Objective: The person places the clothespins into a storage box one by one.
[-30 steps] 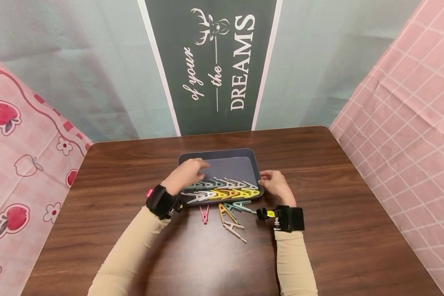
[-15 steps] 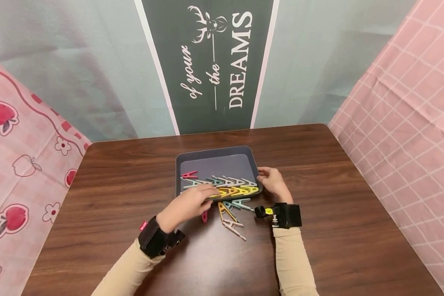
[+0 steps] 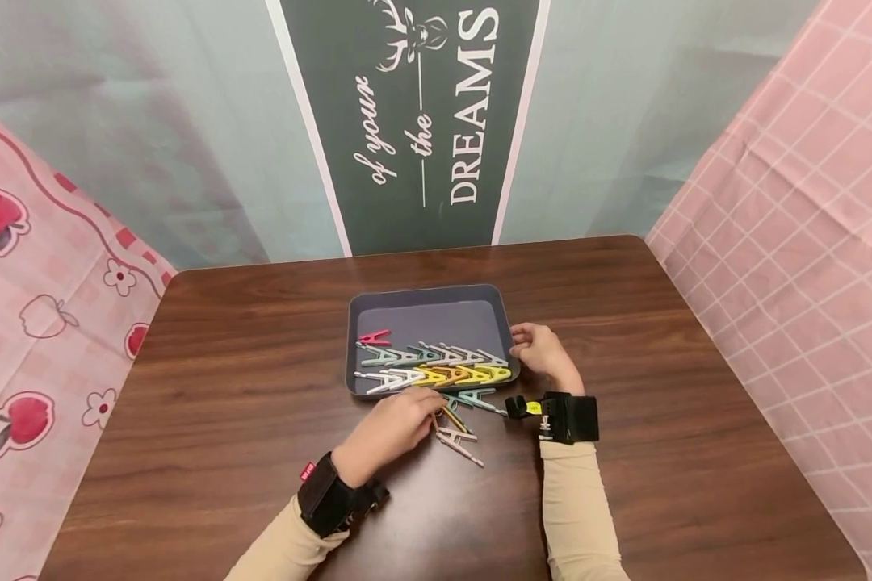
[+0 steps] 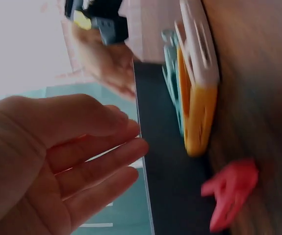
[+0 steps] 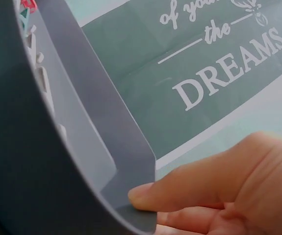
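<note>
My left hand [image 3: 396,428] is just in front of the tray, over the loose clothespins; in the left wrist view its fingers are loosely bent and hold nothing. Near its fingertips lie a pale pink clothespin [image 3: 456,441], an orange clothespin [image 4: 199,117] and a teal clothespin [image 3: 477,397]. A red clothespin [image 4: 235,193] shows on the table in the left wrist view, hidden by the hand in the head view. My right hand [image 3: 543,353] pinches the dark grey tray [image 3: 436,319] at its right side, thumb [image 5: 145,196] inside the rim.
Inside the tray, white and yellow clothespins [image 3: 492,374] form a front row, with teal and pale ones [image 3: 468,357] behind. A red clothespin [image 3: 374,338] lies at the tray's left. The brown table [image 3: 668,420] meets hanging cloths at the back and sides.
My left hand has moved from the tray's left part to the loose clothespins in front. A red clothespin came into view inside the tray as it withdrew. The right hand stays put.
</note>
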Motion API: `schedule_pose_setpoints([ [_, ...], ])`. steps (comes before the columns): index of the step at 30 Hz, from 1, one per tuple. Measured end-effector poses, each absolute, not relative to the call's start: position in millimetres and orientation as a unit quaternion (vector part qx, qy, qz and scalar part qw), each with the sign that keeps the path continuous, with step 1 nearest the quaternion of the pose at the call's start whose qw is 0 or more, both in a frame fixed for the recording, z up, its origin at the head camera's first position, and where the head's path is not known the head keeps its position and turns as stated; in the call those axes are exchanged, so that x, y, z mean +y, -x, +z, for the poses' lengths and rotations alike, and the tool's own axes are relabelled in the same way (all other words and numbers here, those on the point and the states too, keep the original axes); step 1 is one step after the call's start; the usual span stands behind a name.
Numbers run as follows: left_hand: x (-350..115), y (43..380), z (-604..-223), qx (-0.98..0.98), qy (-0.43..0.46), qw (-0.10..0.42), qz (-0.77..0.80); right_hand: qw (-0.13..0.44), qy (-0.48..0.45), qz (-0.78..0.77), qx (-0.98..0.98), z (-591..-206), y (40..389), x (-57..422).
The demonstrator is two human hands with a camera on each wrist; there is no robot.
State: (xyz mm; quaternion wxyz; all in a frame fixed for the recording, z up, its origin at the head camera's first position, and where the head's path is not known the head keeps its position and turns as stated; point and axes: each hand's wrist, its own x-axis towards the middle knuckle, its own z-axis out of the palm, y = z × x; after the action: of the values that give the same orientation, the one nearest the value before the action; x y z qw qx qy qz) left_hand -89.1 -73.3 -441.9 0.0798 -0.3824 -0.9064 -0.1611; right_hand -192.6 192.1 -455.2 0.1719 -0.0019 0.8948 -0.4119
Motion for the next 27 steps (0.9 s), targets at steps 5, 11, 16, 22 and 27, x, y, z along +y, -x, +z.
schedule_pose_setpoints([
  [5,-85,90,-445,-0.913,0.372,0.074,-0.148,0.181,-0.003,-0.405,0.896,-453,191,193],
  [11,-89,86,-452,-0.918,0.365,0.067,-0.138,0.185,-0.003,-0.408,0.894,-452,191,193],
  [16,-92,85,-459,-0.921,0.365,0.079,-0.112,0.186,-0.002,-0.408,0.894,-455,192,193],
  [22,-98,86,-465,-0.918,0.376,0.092,-0.084,0.187,0.001,-0.410,0.893,-454,191,194],
  [27,-100,87,-470,-0.916,0.383,0.100,-0.063,0.184,0.003,-0.411,0.893,-453,191,194],
])
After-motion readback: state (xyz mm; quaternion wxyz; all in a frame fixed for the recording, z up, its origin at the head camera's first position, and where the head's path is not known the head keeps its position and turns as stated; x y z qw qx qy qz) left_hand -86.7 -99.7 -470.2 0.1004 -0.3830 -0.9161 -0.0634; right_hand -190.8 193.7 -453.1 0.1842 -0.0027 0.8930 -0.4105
